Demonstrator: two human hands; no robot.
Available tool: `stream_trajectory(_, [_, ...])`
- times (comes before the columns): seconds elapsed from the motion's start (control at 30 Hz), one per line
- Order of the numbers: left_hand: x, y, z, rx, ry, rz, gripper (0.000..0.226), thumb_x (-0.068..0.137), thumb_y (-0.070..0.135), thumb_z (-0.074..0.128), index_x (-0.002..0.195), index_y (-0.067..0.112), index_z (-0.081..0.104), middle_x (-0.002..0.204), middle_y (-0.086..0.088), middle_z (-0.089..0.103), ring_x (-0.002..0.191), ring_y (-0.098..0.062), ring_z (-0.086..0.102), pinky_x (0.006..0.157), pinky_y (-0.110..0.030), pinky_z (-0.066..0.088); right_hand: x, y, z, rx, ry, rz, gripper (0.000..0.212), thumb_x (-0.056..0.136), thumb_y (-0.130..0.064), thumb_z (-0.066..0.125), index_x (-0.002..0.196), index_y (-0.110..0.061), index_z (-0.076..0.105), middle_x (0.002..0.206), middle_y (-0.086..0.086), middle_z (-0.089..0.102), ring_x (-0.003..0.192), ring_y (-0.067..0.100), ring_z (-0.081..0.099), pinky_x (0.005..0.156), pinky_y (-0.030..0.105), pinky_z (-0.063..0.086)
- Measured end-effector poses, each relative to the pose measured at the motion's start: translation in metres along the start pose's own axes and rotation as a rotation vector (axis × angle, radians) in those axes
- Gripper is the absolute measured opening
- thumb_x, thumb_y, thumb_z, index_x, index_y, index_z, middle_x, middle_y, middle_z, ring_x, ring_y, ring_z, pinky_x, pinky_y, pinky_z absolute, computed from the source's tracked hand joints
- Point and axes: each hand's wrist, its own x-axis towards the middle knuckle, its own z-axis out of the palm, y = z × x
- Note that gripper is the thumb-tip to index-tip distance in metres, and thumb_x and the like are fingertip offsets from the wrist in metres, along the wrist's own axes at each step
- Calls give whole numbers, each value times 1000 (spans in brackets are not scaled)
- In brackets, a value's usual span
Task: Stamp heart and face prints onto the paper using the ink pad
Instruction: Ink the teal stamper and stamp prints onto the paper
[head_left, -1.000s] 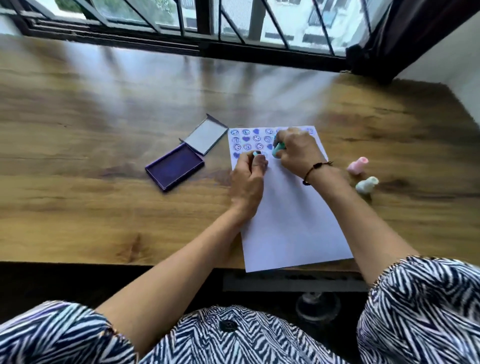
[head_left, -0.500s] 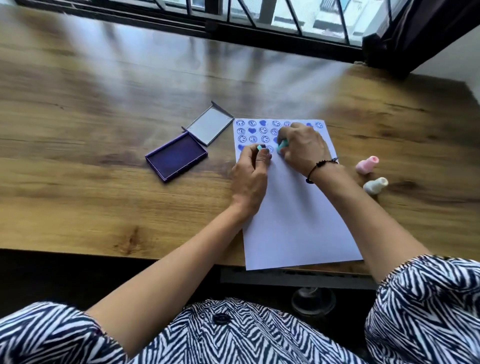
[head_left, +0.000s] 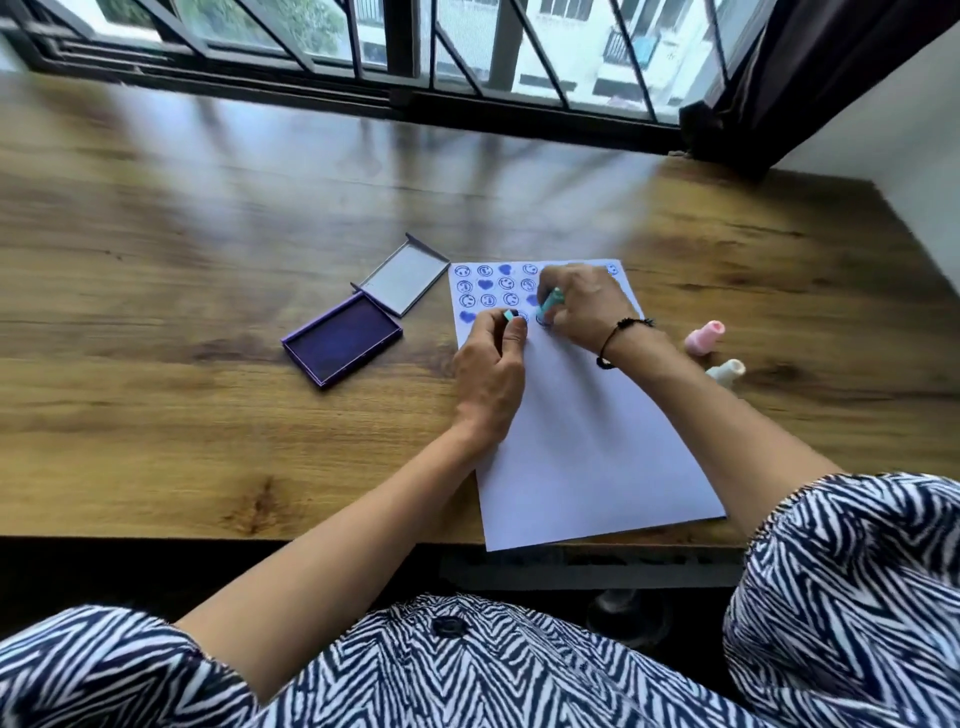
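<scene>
A white sheet of paper lies on the wooden table, its top rows covered with blue face and heart prints. My left hand pinches a small teal stamp down on the fourth row. Beside it, my right hand grips a second teal stamp, tilted, its tip on the paper. The open purple ink pad sits left of the paper with its grey lid folded back.
A pink stamp and a pale green-white stamp lie on the table right of the paper. The table runs back to a barred window. The paper's bottom edge hangs slightly over the near table edge.
Both hands stay on the fourth row holding their stamps; the right hand's stamp has tipped slightly. The camera view has shifted, mostly tilting up.
</scene>
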Motion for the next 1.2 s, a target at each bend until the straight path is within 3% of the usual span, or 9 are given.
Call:
stream_trajectory(0.07, [0,2,0,36,3,19,24,91,27,47,103,9,58,98,-10,68,90,-25,60,81,-35,46,-2,4,-19,134,92,65,14,74,0,58,82,-9,65,84,20,69,75,30,66,69,33,54])
stream_trajectory(0.1, [1,3,0,38,6,23,25,91,27,47,104,9,58,99,-10,68,91,-25,60,81,-35,46,-3,6,-29,206,137,87,12,73,-2,61,80,-13,64,75,16,68,60,18,66,59,25,54])
stream_trajectory(0.13, [1,2,0,35,10,24,25,90,27,47,104,9,58,100,-10,68,92,-25,60,82,-35,46,-6,8,-39,287,171,96,13,73,-4,63,77,-17,63,66,11,64,46,6,62,48,18,51])
stream_trajectory(0.2, [2,0,1,36,14,21,24,90,27,47,103,10,58,100,-11,68,93,-26,61,84,-38,48,-14,10,-51,425,200,114,15,73,-7,65,73,-21,60,58,2,59,34,1,56,36,15,46])
stream_trajectory(0.37, [5,-1,2,-91,-49,-65,14,88,19,52,98,11,59,95,-14,67,94,-32,62,93,-47,48,-31,4,-49,592,160,163,23,75,-6,67,67,-25,57,61,4,58,36,5,56,38,21,47])
stream_trajectory(0.53, [4,6,-4,-321,-155,-79,16,88,12,52,101,4,58,72,2,58,60,-3,56,62,-17,48,-42,-5,-35,766,124,150,22,77,-2,65,68,-21,59,58,4,58,36,7,57,39,19,47])
stream_trajectory(0.67, [1,14,-8,-441,-246,-124,15,88,9,51,99,1,56,70,-5,56,62,-11,52,60,-18,45,-49,-12,-28,813,106,114,19,78,-1,64,72,-20,60,59,6,57,38,8,58,40,19,48])
stream_trajectory(0.87, [0,18,-11,-467,-287,-141,12,88,9,49,80,11,57,71,-5,56,55,-6,52,59,-19,42,-54,-15,-23,740,118,87,15,78,-2,64,79,-17,62,60,2,58,40,6,58,44,21,51])
stream_trajectory(1.2, [-2,28,-10,-472,-433,-187,19,89,12,48,74,5,58,63,-4,56,56,-13,45,52,-19,37,-70,-11,-30,737,108,80,18,79,4,59,80,-13,61,58,2,56,42,7,59,47,21,51])
